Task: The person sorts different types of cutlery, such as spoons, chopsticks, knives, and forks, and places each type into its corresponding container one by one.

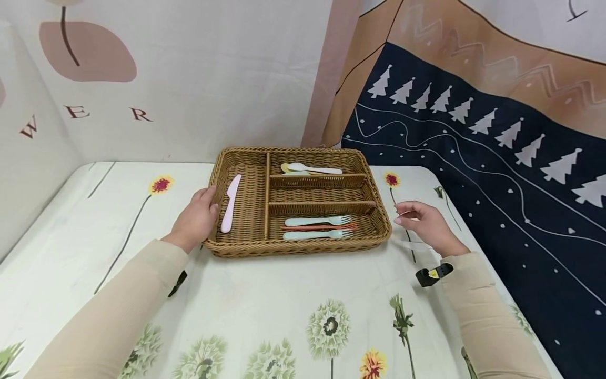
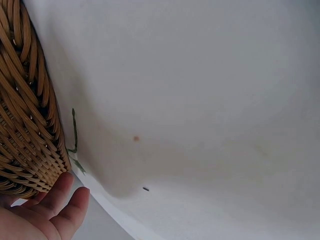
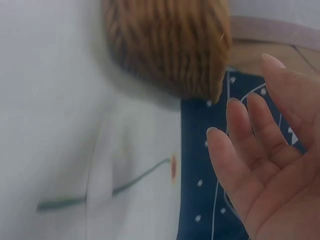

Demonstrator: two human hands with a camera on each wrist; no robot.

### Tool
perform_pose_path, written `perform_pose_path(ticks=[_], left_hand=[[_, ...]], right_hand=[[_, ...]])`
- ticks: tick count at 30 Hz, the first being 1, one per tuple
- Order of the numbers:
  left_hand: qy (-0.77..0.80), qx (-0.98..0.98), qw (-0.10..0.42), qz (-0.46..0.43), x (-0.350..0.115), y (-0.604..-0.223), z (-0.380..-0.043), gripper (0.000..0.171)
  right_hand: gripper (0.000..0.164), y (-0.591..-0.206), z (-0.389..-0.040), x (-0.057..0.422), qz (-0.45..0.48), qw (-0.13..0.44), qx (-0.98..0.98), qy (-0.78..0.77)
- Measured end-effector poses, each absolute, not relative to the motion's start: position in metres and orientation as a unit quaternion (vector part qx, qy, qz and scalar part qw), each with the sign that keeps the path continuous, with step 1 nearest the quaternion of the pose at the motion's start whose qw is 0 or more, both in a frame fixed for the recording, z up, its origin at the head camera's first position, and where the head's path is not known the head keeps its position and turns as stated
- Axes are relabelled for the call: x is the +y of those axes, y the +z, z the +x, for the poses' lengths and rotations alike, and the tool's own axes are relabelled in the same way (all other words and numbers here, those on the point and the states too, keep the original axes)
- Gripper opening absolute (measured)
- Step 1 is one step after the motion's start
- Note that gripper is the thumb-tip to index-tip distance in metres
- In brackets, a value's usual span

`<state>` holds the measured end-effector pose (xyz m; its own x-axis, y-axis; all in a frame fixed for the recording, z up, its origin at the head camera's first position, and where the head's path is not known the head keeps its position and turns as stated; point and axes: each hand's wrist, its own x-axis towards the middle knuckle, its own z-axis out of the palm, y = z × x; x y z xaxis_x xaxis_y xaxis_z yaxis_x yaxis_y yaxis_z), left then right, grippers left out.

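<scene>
A brown wicker cutlery basket (image 1: 303, 247) stands on the table in the head view. In its long left compartment lies a pale pink knife (image 1: 231, 204). The back right compartment holds a white spoon (image 1: 314, 168) over yellow and pale green pieces. Pale green forks (image 1: 318, 220) lie around orange cutlery (image 1: 307, 228) in the front right compartment. My left hand (image 1: 199, 217) is at the basket's left rim, thumb by the edge; its visible fingers (image 2: 75, 210) extend loosely beside the wicker. To the right, my right hand (image 1: 426, 223) hovers apart from the basket, fingers loosely bent, holding nothing.
A white flower-print cloth (image 1: 265, 295) covers the table. Behind it hangs a pale curtain (image 1: 213, 79), with a dark blue tree-print cloth (image 1: 464, 142) along the right edge. A pale translucent strip (image 3: 101, 165) crosses a printed stem near my right hand.
</scene>
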<state>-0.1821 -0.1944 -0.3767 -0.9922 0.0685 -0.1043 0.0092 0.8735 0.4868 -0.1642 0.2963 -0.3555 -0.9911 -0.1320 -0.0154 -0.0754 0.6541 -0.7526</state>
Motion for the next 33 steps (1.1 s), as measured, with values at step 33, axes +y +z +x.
perform_pose_path(ticks=[33], left_hand=[[0.252, 0.965, 0.064, 0.024, -0.197, -0.379, -0.185, 0.056]], right_hand=[[0.029, -0.375, -0.166, 0.363, -0.083, 0.118, 0.936, -0.322]])
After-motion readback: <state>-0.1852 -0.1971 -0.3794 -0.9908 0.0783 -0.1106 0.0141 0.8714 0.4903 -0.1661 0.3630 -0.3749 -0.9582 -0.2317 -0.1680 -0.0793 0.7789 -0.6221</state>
